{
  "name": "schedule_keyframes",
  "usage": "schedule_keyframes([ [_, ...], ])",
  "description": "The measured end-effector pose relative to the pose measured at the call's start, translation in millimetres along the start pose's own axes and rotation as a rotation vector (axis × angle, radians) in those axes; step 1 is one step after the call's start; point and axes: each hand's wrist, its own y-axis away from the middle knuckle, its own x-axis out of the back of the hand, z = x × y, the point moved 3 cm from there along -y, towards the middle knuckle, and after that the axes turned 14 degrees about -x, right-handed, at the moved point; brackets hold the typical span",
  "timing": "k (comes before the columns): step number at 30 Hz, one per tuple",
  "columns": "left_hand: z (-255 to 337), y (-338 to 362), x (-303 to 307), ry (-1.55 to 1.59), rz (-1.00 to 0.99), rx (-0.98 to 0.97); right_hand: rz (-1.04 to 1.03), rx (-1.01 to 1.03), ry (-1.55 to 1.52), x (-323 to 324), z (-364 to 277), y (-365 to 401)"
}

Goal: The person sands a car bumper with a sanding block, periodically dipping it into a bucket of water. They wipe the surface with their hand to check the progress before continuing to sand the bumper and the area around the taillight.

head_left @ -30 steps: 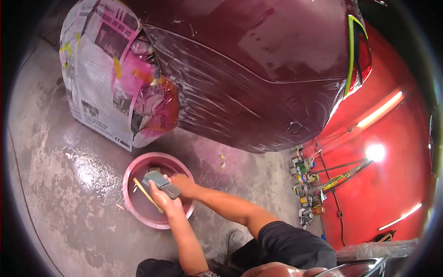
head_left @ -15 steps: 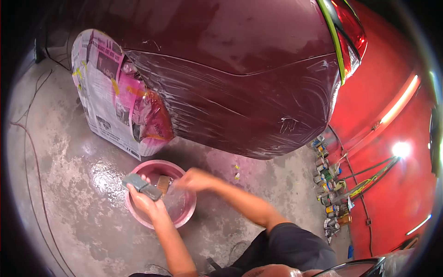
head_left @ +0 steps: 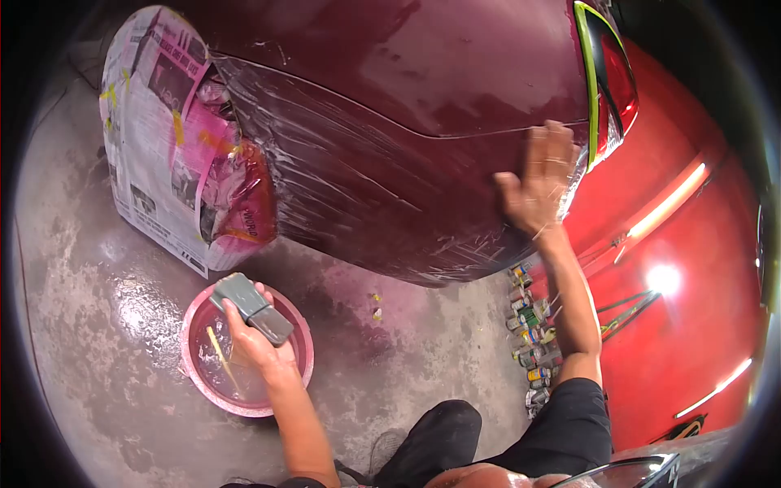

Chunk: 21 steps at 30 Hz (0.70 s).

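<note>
My left hand is closed around a grey sanding block, held above a pink basin on the floor. Water stands in the basin, with a thin yellowish strip across it. Up at the right, my right hand lies flat with fingers stretched on the maroon car panel, close to the tail light edged in green tape. Whitish streaks run over the lower part of the panel.
Newspaper masking with pink overspray covers the wheel area at left. Several paint cans line the floor beside a red surface at right, where a bright lamp shines. The concrete floor looks wet in places.
My right hand has moved from over the basin up and right onto the car panel. My left hand keeps the sanding block above the basin. The view has shifted somewhat.
</note>
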Motion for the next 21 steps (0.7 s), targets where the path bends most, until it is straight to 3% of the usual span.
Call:
schedule_keyframes([
  [2,16.8,-10.0,-11.9,0.030,0.018,-0.046,-0.149,0.019,0.194,-20.4,-71.5,-10.9],
  [7,63.9,-17.7,-31.4,0.146,0.064,-0.238,-0.171,0.123,0.122,-48.5,-147.5,-56.6],
  [13,45.4,-14.6,-26.5,0.301,-0.028,-0.181,-0.126,0.409,0.059,-81.9,-224.9,-105.4],
  [16,41.7,-15.1,-24.3,0.286,0.068,-0.137,-0.023,0.439,0.012,-102.3,-274.3,-130.5],
  [21,60.6,-32.8,-16.1,0.306,0.100,-0.142,-0.057,0.530,-0.010,-107.9,-288.5,-128.5],
])
